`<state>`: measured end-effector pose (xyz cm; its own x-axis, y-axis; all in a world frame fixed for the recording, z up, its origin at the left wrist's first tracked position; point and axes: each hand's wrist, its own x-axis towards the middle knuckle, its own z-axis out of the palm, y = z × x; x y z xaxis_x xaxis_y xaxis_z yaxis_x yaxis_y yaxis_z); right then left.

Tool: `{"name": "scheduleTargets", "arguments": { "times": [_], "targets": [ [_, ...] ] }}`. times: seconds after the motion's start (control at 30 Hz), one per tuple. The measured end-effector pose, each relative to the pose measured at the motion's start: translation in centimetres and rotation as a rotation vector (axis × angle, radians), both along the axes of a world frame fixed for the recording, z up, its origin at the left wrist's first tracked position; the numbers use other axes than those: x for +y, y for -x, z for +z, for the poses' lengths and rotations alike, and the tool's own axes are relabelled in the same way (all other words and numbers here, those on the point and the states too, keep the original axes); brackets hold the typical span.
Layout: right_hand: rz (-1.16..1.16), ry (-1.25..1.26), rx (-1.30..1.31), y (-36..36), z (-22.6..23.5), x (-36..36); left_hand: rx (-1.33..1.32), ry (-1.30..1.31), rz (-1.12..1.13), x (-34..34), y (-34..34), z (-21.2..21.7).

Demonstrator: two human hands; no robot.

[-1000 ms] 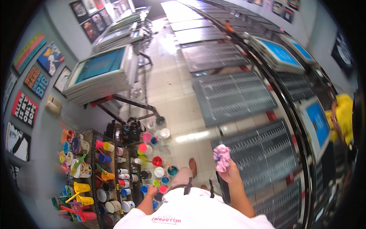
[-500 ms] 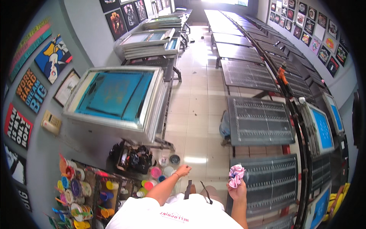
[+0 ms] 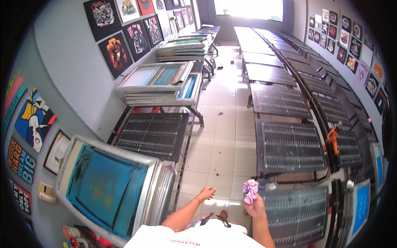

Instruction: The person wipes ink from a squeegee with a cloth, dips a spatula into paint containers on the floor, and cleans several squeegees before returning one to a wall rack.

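My right hand (image 3: pixel 256 206) grips a crumpled pink cloth (image 3: pixel 250 191) with a bluish patch on it. It holds the cloth up, close to the near corner of a black printing board (image 3: pixel 295 217) marked with white lines. My left hand (image 3: pixel 206 193) hangs over the tiled aisle with its fingers curled in and nothing visible in them; a thin band circles that wrist. Left of this hand lies a stack of screen-printing frames, the top one a framed screen (image 3: pixel 109 186) with blue-green mesh. My left hand touches none of it.
The tiled aisle (image 3: pixel 219 140) runs to a bright window. Black boards (image 3: pixel 289 146) line its right side, with an orange heat gun (image 3: pixel 333 140) beside them. More stacked screens (image 3: pixel 159 80) and another board (image 3: pixel 153 132) stand along the left. A wall phone (image 3: pixel 47 192) hangs at far left.
I have moved forward along the aisle, and the view has tilted up. The paint pots at lower left have mostly left the picture. The pink cloth stays in my right hand.
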<state>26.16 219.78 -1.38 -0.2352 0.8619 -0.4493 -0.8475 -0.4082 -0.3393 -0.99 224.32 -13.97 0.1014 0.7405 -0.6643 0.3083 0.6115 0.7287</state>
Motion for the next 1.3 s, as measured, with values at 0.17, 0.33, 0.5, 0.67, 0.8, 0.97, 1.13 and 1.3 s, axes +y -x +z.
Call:
{"name": "scheduleTargets", "arguments": {
  "times": [0.17,0.33,0.5,0.67,0.8,0.97,1.13,1.3],
  "targets": [
    [0.167,-0.228,0.023,1.0,1.1,19.0,-0.142,-0.010,0.244,16.0,1.6,-0.5],
    [0.096,-0.042,-0.091,2.0,1.8,35.4,-0.225,-0.066,0.252,34.1,1.3,-1.8],
    [0.005,-0.051,-0.026,-0.9,-0.3,50.0,-0.168,-0.133,0.049,56.3,-1.1,1.4],
    [-0.155,0.039,-0.060,-1.5,-0.3,64.5,0.136,-0.542,-0.191,78.4,-2.9,6.9],
    [-0.122,0.008,-0.005,-1.8,-2.7,78.7,0.321,-0.733,-0.128,95.6,-0.7,9.7],
    [0.001,-0.126,-0.051,-2.2,-2.2,99.5,0.431,-0.812,0.016,113.8,2.3,16.6],
    [0.068,-0.163,-0.098,1.1,2.9,120.2,0.677,-1.058,0.133,130.5,7.1,23.6],
    [0.186,-0.282,-0.086,3.9,3.5,137.1,0.992,-1.315,0.163,146.4,12.2,29.3]
  ]
}}
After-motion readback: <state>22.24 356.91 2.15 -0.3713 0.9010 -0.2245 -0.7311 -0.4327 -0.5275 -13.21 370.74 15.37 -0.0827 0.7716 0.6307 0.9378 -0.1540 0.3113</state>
